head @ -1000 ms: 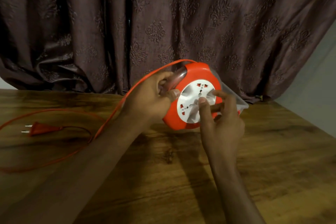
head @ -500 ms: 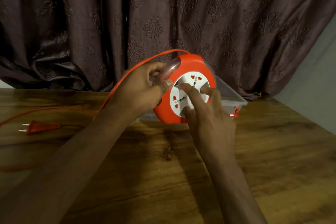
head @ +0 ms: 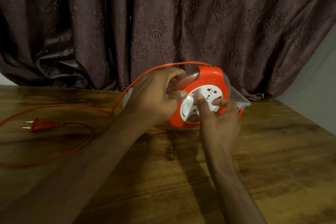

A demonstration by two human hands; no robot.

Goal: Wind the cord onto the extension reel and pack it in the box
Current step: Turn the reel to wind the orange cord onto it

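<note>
An orange extension reel (head: pixel 209 82) with a white socket disc (head: pixel 205 94) is held upright above the wooden table (head: pixel 181 178). My left hand (head: pixel 154 96) grips its left rim and clear handle. My right hand (head: pixel 216 120) has its thumb and fingers curled onto the white disc. The orange cord (head: pixel 127 87) leaves the top of the reel, runs over my left hand and trails in loops across the table to the plug (head: pixel 39 124) at the left. A clear plastic box (head: pixel 240 99) sits right behind the reel, mostly hidden.
A dark patterned curtain (head: pixel 163 23) hangs along the table's far edge. A pale wall (head: pixel 318 82) shows at the right. Loose cord loops (head: pixel 76 143) lie on the left part of the table.
The white disc has turned under my right fingers, which shifted around it. The loose cord and plug have drawn nearer to the reel. My left hand kept its grip.
</note>
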